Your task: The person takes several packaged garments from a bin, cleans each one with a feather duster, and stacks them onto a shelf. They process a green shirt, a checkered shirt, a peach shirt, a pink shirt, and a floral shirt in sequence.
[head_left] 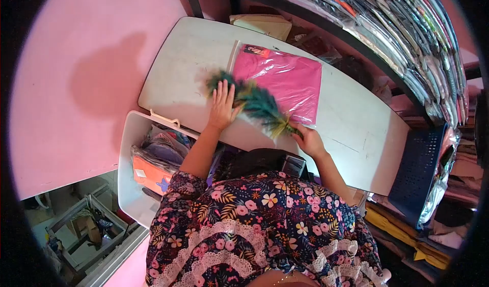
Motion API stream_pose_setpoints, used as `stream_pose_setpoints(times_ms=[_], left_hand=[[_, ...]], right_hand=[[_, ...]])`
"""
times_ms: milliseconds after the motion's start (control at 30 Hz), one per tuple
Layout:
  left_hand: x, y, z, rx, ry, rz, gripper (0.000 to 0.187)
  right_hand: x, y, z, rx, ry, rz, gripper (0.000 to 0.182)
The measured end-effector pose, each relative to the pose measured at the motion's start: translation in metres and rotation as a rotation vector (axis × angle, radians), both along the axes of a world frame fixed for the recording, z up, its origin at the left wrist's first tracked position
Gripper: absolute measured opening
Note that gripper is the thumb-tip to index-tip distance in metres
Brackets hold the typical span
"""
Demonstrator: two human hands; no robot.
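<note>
the left hand (222, 104) lies ungripping, fingers extended toward the worktop's (351, 119) far edge, on a feather duster (261, 106) slanting over the pink packet's (285, 83) near-left corner. the right forearm angles inward over the near edge, its grip closed round the duster's handle end.

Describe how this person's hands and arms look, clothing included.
Left hand and right hand are ungloved; no watch shows at either wrist. Forearms are bare below dark floral sleeves patterned with pink and white flowers.
</note>
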State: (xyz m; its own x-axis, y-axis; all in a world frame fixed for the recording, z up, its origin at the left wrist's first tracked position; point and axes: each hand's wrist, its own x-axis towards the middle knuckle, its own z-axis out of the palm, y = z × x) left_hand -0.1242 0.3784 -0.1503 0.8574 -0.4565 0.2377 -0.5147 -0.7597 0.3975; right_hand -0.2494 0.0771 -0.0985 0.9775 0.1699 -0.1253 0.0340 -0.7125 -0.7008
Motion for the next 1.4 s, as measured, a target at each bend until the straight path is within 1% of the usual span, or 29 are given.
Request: stream_pose_setpoints(times_ms=[33,67,133,167,200,267,300,333,367,400,433,467,533,567,600,667,733,800,833,867,933,1000,1067,1133,1167,1200,1267,1333,1400], left_hand=[[-0.004,0.000,-0.006,0.112,0.011,-0.013,0.075],[-0.003,0.001,-0.012,0.106,0.010,-0.015,0.075],[-0.002,0.000,-0.007,0.054,0.057,-0.058,0.073],[-0.002,-0.001,-0.005,0.049,0.057,-0.060,0.073],[-0.002,-0.002,0.000,0.143,0.225,-0.036,0.072],[0.000,-0.002,0.010,0.338,0.557,0.009,0.069],[-0.001,-0.002,0.005,0.339,0.556,0.006,0.069],[-0.004,-0.002,-0.002,0.246,0.282,0.016,0.068],[-0.005,-0.002,-0.008,0.150,0.008,0.027,0.067],[-0.005,-0.004,-0.009,0.146,0.009,0.027,0.067],[-0.006,-0.005,-0.008,0.171,-0.007,0.039,0.068],[-0.006,-0.005,-0.007,0.198,-0.025,0.050,0.068],[-0.005,-0.006,-0.007,0.184,-0.013,0.052,0.068],[-0.006,-0.007,-0.008,0.165,0.001,0.051,0.068],[-0.006,-0.006,-0.011,0.162,0.002,0.049,0.068],[-0.005,-0.001,-0.021,0.263,0.102,0.059,0.068],[-0.005,-0.004,-0.014,0.213,0.039,0.064,0.068],[-0.006,-0.008,-0.011,0.161,-0.022,0.066,0.067],[-0.006,-0.007,-0.012,0.162,-0.021,0.068,0.067],[-0.006,-0.007,-0.012,0.163,-0.023,0.067,0.067],[-0.006,-0.008,-0.010,0.162,-0.017,0.059,0.066],[-0.007,-0.008,-0.009,0.179,-0.009,0.071,0.065],[-0.008,-0.008,-0.008,0.187,-0.015,0.068,0.065],[-0.008,-0.007,-0.010,0.196,-0.020,0.070,0.065],[-0.008,-0.006,-0.012,0.195,-0.029,0.071,0.065],[-0.007,-0.006,-0.013,0.196,-0.037,0.072,0.065],[-0.007,-0.006,-0.013,0.163,-0.066,0.074,0.063],[-0.006,-0.006,-0.015,0.185,-0.030,0.075,0.066],[-0.006,-0.006,-0.016,0.177,-0.038,0.069,0.066]], right_hand=[[0.001,-0.001,-0.004,-0.012,-0.014,-0.092,0.038],[0.005,-0.001,-0.003,-0.018,-0.015,-0.095,0.038],[0.014,0.004,0.002,-0.106,-0.027,-0.286,0.037],[0.014,0.006,-0.003,-0.104,-0.081,-0.227,0.036],[0.016,0.009,-0.001,-0.106,-0.081,-0.227,0.036],[0.019,0.016,0.005,-0.222,-0.102,0.032,0.037],[0.024,0.016,0.002,-0.231,-0.108,0.001,0.038],[0.029,0.014,0.001,-0.233,-0.107,-0.001,0.038],[0.036,0.010,0.001,-0.307,-0.055,-0.153,0.038],[0.043,0.005,0.000,-0.382,-0.004,-0.303,0.039],[0.049,-0.001,-0.001,-0.373,-0.038,-0.376,0.038],[0.050,-0.004,-0.001,-0.372,-0.039,-0.374,0.038],[0.049,-0.004,0.002,-0.211,-0.121,-0.401,0.035],[0.041,-0.001,0.005,-0.220,-0.119,-0.334,0.033],[0.032,0.004,0.010,-0.223,-0.118,-0.335,0.033],[0.016,0.011,0.016,-0.326,-0.085,-0.009,0.033],[0.008,0.003,-0.002,-0.340,-0.112,-0.020,0.034],[0.006,-0.021,-0.024,-0.446,-0.043,-0.354,0.034],[0.010,-0.030,-0.019,-0.502,0.013,-0.484,0.034],[0.012,-0.040,-0.016,-0.481,-0.013,-0.553,0.034],[0.010,-0.046,-0.009,-0.350,-0.094,-0.575,0.032],[-0.005,-0.035,-0.005,-0.209,-0.183,-0.470,0.033],[-0.028,-0.023,-0.016,-0.215,-0.173,-0.231,0.037],[-0.038,-0.009,0.008,-0.322,0.034,-0.063,0.038],[-0.042,-0.014,-0.004,-0.324,0.032,-0.068,0.038],[-0.047,-0.023,-0.026,-0.318,-0.013,-0.241,0.038],[-0.051,-0.039,-0.038,-0.275,-0.066,-0.542,0.036],[-0.045,-0.048,-0.028,-0.275,-0.050,-0.718,0.034],[-0.048,-0.046,-0.018,-0.203,-0.065,-0.762,0.033]])
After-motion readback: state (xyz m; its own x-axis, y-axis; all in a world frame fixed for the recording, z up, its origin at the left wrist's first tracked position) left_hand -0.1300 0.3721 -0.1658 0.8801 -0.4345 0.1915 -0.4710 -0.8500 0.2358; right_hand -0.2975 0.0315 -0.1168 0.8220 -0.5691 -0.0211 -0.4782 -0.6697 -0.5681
